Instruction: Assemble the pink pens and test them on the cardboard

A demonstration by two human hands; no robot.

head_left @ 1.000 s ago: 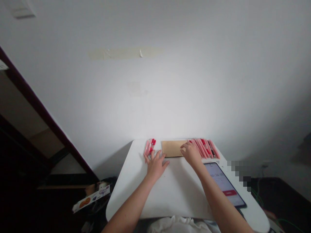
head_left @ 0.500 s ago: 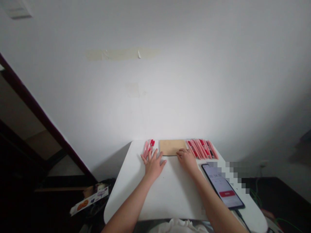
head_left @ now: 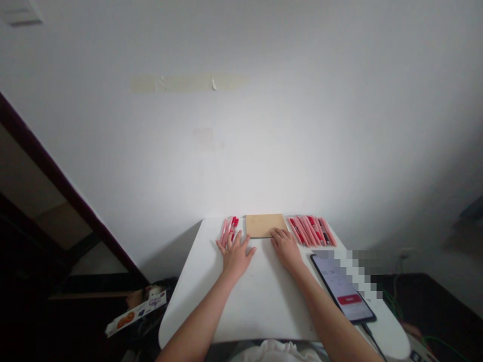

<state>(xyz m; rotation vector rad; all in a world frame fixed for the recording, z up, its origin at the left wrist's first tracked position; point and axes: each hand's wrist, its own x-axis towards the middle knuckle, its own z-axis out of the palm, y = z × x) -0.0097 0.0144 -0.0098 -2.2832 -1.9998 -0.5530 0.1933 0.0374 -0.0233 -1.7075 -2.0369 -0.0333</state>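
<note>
White wall point(head_left: 320, 125) behind bench point(head_left: 260, 301). Left of notebook point(head_left: 262, 226): loose pens point(head_left: 225, 229), probably light, slick, apt to roll; left hand point(head_left: 237, 259) at their near ends, fingers spread wide, nothing visibly held. Notebook at bench's far edge, likely light, stiffish; take by near edge. Right hand point(head_left: 286, 247) there, fingers loosely bent, grip unclear. Right of notebook: pen row point(head_left: 310, 231) crowding that side; nearer, phone point(head_left: 345, 289).

The right-hand grip point(head_left: 287, 251) has moved from over the right end of the brown board point(head_left: 260, 226) to its near edge. The brown board has shifted back to the far edge of the worktop point(head_left: 264, 301). The right forearm point(head_left: 322, 306) now exposes more of the phone point(head_left: 339, 284).
</note>
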